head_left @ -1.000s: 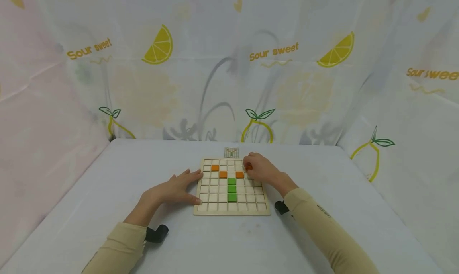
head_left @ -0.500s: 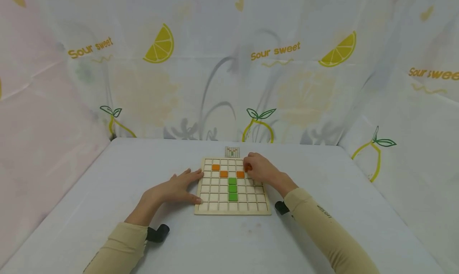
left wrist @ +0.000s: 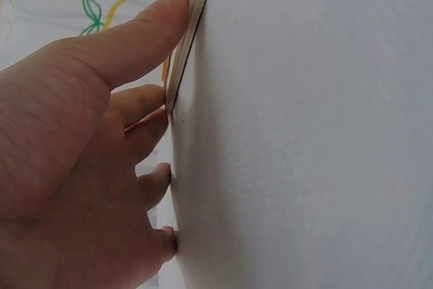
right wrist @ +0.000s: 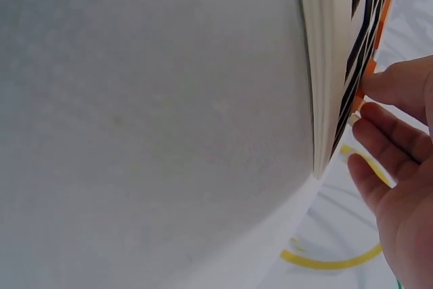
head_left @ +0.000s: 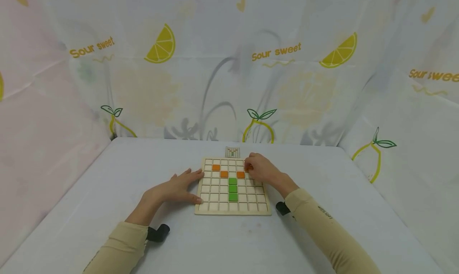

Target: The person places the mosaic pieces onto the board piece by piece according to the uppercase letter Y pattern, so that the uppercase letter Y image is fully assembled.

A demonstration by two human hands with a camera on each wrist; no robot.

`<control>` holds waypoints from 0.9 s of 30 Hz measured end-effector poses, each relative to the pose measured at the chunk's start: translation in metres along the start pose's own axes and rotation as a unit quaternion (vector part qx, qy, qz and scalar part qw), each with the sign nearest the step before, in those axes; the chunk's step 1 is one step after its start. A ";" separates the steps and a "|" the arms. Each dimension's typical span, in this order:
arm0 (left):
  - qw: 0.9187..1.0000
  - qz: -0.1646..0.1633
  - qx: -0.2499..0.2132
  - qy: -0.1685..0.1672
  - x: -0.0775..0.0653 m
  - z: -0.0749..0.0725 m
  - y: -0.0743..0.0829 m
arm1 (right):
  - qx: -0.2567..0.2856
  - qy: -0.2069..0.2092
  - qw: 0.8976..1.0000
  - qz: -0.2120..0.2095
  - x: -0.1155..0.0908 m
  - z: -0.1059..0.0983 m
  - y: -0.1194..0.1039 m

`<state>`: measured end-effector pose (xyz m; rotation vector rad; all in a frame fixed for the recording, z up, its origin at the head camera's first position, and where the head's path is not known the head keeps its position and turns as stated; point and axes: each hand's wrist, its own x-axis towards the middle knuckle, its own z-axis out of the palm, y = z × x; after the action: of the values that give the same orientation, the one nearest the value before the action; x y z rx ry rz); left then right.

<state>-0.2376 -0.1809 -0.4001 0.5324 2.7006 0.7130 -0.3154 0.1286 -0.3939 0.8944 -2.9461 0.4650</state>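
Note:
A wooden grid board lies on the table, shown in the head view. Spread fingers of my left hand rest along its left edge, thumb on the near part of the rim; the left wrist view shows that thumb on the board's side. At the upper right squares, my right hand pinches an orange square tile between thumb and fingers, mostly hidden in the head view. Three orange tiles sit in upper squares, and three green tiles form a column in the middle.
A small pattern card with a coloured grid lies just behind the board. White cloth covers the table. Lemon-printed curtains stand at the back and sides. Black wrist mounts are strapped under both forearms.
Both hands stay nearly where they were. The right fingers shift very slightly at the upper right squares, still holding the orange tile. The head view drifts a little.

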 end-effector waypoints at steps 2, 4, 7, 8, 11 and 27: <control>1.000 -0.002 0.001 0.000 0.000 0.000 0.000 | -0.002 -0.003 1.000 -0.001 0.000 0.000 0.000; 1.000 -0.005 0.003 -0.001 0.001 0.001 -0.002 | -0.003 -0.004 1.000 -0.003 -0.001 -0.001 0.000; 1.000 -0.006 0.003 0.001 0.002 0.002 -0.003 | 0.000 -0.005 1.000 -0.003 -0.001 -0.001 0.000; 1.000 -0.008 0.002 0.001 0.002 0.002 -0.003 | 0.001 -0.005 1.000 -0.003 -0.002 -0.001 0.000; 1.000 -0.005 0.002 0.003 0.002 0.002 -0.003 | -0.003 -0.003 1.000 -0.003 -0.002 -0.001 0.002; 1.000 0.000 0.003 0.006 -0.001 0.000 0.001 | -0.009 -0.004 1.000 0.021 -0.012 -0.004 0.014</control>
<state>-0.2361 -0.1807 -0.3995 0.5298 2.7157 0.7102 -0.3127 0.1471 -0.3954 0.8364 -2.9775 0.4361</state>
